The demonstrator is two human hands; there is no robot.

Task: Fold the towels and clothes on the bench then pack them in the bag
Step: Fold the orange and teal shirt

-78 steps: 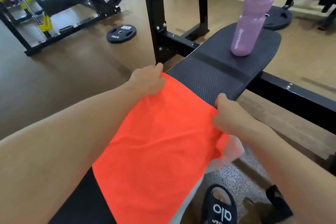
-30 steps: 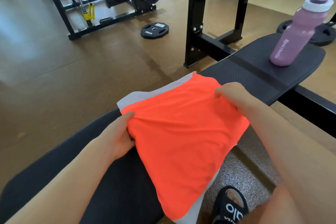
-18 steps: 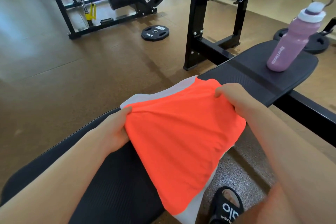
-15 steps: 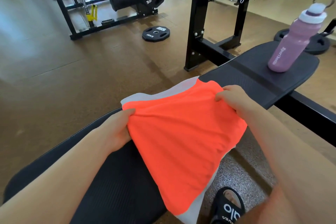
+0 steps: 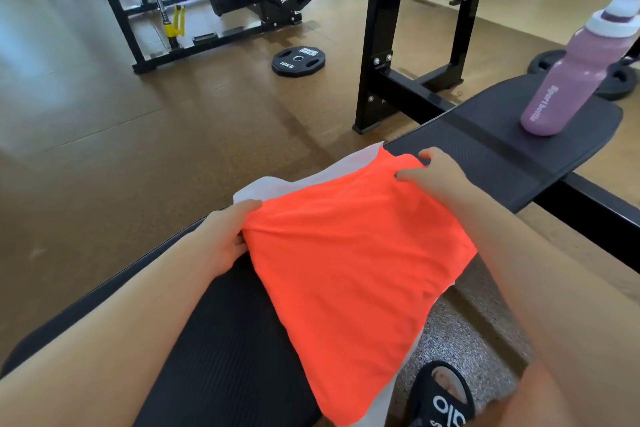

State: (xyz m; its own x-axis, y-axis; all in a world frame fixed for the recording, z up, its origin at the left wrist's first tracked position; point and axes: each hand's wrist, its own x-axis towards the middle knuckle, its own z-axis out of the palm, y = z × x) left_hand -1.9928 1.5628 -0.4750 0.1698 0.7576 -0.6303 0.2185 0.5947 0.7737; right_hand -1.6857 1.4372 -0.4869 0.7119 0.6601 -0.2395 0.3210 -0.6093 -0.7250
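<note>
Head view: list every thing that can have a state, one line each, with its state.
Orange cloth: partly folded on the padded black bench, one end hanging off its edge.
White cloth: flat beneath the orange one.
Left hand: grip pinching the orange cloth's edge.
Right hand: fingers curled on its far corner.
Pink plastic sports bottle: upright, capped.
Black weight plate: flat on floor.

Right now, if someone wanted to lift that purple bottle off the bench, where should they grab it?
Around its slim middle, from the side. The purple bottle stands upright on the far bench pad with open space around it, so a hand can wrap its round body below the white cap.
</note>
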